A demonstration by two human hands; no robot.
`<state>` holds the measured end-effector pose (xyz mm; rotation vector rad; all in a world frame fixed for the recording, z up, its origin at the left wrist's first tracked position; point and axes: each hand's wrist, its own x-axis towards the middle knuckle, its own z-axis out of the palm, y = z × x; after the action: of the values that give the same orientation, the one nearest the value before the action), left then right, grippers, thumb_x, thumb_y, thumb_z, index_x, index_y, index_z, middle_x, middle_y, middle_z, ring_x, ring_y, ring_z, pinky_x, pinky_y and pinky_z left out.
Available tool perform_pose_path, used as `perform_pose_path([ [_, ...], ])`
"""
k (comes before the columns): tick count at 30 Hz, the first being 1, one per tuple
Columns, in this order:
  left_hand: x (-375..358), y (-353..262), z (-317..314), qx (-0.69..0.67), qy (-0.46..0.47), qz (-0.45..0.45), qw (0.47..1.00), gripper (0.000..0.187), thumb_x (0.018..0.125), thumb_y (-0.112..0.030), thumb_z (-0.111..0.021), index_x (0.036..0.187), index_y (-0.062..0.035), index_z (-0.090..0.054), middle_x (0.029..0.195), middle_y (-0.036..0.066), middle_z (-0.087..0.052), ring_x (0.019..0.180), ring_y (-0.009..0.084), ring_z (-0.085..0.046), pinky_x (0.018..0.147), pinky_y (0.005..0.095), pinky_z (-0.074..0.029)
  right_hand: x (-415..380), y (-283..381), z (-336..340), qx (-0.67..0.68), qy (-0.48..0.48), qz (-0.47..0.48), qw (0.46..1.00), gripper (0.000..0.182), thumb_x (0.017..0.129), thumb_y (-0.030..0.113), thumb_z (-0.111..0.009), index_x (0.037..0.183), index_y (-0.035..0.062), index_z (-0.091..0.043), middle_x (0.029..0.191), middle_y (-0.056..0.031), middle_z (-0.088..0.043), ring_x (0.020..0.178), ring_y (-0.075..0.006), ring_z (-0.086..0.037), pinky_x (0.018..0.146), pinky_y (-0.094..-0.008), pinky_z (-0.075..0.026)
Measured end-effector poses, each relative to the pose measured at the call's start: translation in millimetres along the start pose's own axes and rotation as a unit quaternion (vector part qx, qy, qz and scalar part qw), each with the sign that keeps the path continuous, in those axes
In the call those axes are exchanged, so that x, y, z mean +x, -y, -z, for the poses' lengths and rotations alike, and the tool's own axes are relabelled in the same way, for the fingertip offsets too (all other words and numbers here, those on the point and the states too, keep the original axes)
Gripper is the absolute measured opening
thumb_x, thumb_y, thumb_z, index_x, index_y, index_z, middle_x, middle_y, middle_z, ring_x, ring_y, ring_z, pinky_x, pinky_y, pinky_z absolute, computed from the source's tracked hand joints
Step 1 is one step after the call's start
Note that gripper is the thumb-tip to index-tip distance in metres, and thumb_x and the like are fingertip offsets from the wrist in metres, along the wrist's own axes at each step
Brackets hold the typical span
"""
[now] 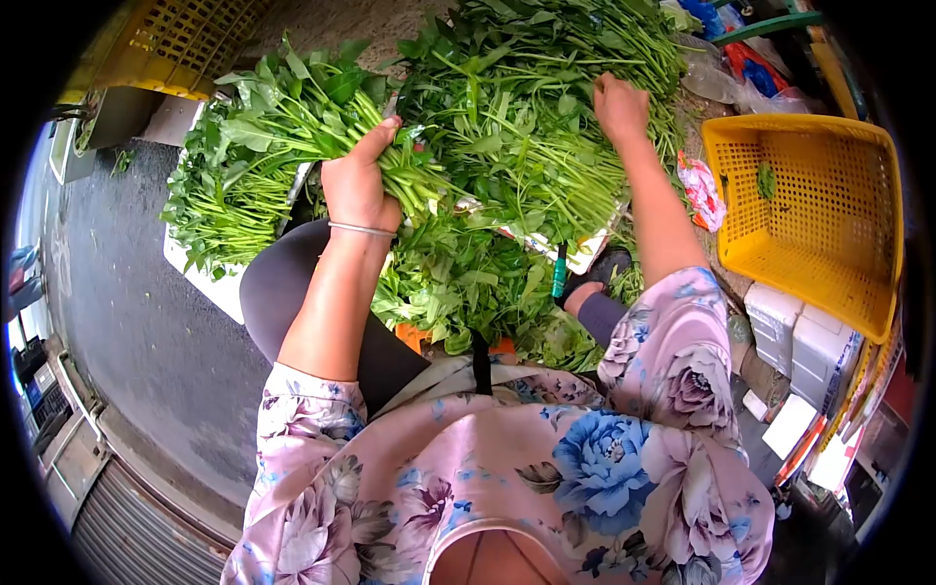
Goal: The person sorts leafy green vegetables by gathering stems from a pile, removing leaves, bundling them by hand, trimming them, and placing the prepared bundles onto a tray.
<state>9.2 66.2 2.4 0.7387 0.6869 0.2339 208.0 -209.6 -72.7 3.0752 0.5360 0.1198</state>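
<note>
My left hand point(361, 180) is wrapped around a bunch of water spinach point(322, 132), its leaves fanning out to the upper left and its cut stems to the lower right. Below that bunch lies more stacked water spinach point(229, 210) in a white box. My right hand point(621, 109) rests at the right side of a large water spinach pile point(526, 136), fingers curled closed among the long stems; their tips are partly hidden. Loose leaves point(458, 283) lie in a heap between my legs. A green-handled tool point(560, 271) sits near the pile's front edge.
A yellow plastic basket point(809, 214) stands on the right with a few leaves inside, above white foam boxes point(799, 331). Crumpled red-and-white plastic point(700, 190) lies beside it. Another yellow crate point(185, 44) is at upper left. Grey pavement point(136, 283) runs along the left.
</note>
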Motion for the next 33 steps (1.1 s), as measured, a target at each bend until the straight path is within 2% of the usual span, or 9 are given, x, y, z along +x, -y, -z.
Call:
perform_pose_path([
  [3,-2,-1,0,0.002,-0.011,-0.011,1.000,0.019,0.081,-0.005,-0.048,0.094,0.0063,-0.055,0.083,0.014,-0.058,0.069,0.0250,-0.057,0.062,0.0359,-0.049,4,0,33,0.073,-0.055,0.030,0.995,0.020,0.083,0.029,-0.051,0.087,0.0102,-0.056,0.078,-0.0092,-0.063,0.073,-0.0307,-0.058,0.079,-0.0392,-0.037],
  [10,0,3,5,-0.059,-0.005,0.030,0.998,0.008,0.076,0.004,-0.052,0.083,0.0062,-0.054,0.076,0.012,-0.059,0.059,0.0203,-0.057,0.052,0.0329,-0.051,-5,10,103,0.205,-0.159,0.045,0.965,0.023,0.081,0.032,-0.055,0.089,0.0112,-0.057,0.072,-0.0128,-0.061,0.067,-0.0329,-0.058,0.058,-0.0385,-0.045],
  [11,0,4,5,-0.059,-0.003,0.029,0.998,0.008,0.076,0.004,-0.052,0.083,0.0062,-0.054,0.076,0.012,-0.059,0.059,0.0203,-0.057,0.052,0.0329,-0.051,-6,15,113,0.190,-0.181,0.034,0.964,0.025,0.081,0.030,-0.056,0.090,0.0069,-0.058,0.068,-0.0093,-0.059,0.058,-0.0215,-0.056,0.055,-0.0298,-0.043],
  [15,-2,4,3,-0.026,-0.012,0.019,0.999,0.012,0.078,0.000,-0.050,0.087,0.0056,-0.055,0.079,0.012,-0.059,0.063,0.0224,-0.057,0.057,0.0336,-0.049,-19,38,163,0.303,-0.261,-0.016,0.917,0.025,0.081,0.030,-0.058,0.090,0.0070,-0.059,0.070,-0.0071,-0.061,0.058,-0.0162,-0.055,0.056,-0.0281,-0.043],
  [20,-3,6,1,0.005,-0.009,0.035,0.999,0.019,0.081,-0.005,-0.047,0.093,0.0052,-0.056,0.082,0.013,-0.059,0.069,0.0241,-0.057,0.064,0.0343,-0.048,-32,57,133,0.239,-0.224,-0.011,0.945,0.019,0.083,0.032,-0.052,0.085,0.0140,-0.058,0.070,-0.0064,-0.062,0.059,-0.0219,-0.059,0.056,-0.0332,-0.046],
  [23,1,12,6,0.011,-0.010,0.031,0.999,0.020,0.081,-0.008,-0.048,0.095,0.0037,-0.057,0.081,0.013,-0.059,0.068,0.0241,-0.057,0.059,0.0367,-0.049,-51,73,82,0.222,0.091,0.072,0.968,0.032,0.084,0.034,-0.051,0.099,0.0072,-0.058,0.092,-0.0138,-0.060,0.083,-0.0260,-0.058,0.077,-0.0382,-0.046],
  [24,2,13,7,0.012,-0.016,0.035,0.999,0.020,0.081,-0.009,-0.048,0.095,0.0032,-0.057,0.081,0.013,-0.059,0.068,0.0241,-0.057,0.057,0.0376,-0.049,-53,64,48,0.213,0.033,0.114,0.970,0.036,0.082,0.030,-0.055,0.109,0.0063,-0.055,0.101,-0.0158,-0.058,0.090,-0.0293,-0.057,0.081,-0.0416,-0.043],
  [29,-3,15,0,-0.008,-0.022,0.020,1.000,0.016,0.079,-0.008,-0.051,0.090,0.0022,-0.059,0.077,0.010,-0.058,0.063,0.0228,-0.056,0.053,0.0349,-0.048,-10,16,58,0.206,-0.093,-0.149,0.963,0.040,0.077,0.018,-0.060,0.114,0.0047,-0.051,0.117,-0.0136,-0.051,0.111,-0.0268,-0.044,0.094,-0.0437,-0.031],
  [33,-10,9,-17,0.024,-0.007,-0.013,1.000,0.015,0.077,-0.003,-0.052,0.091,0.0015,-0.055,0.080,0.008,-0.059,0.061,0.0213,-0.055,0.053,0.0328,-0.047,31,-20,64,0.036,-0.059,-0.228,0.971,0.088,0.064,0.031,-0.073,0.134,0.0128,-0.022,0.141,-0.0085,-0.016,0.130,-0.0271,-0.011,0.100,-0.0504,-0.016],
])
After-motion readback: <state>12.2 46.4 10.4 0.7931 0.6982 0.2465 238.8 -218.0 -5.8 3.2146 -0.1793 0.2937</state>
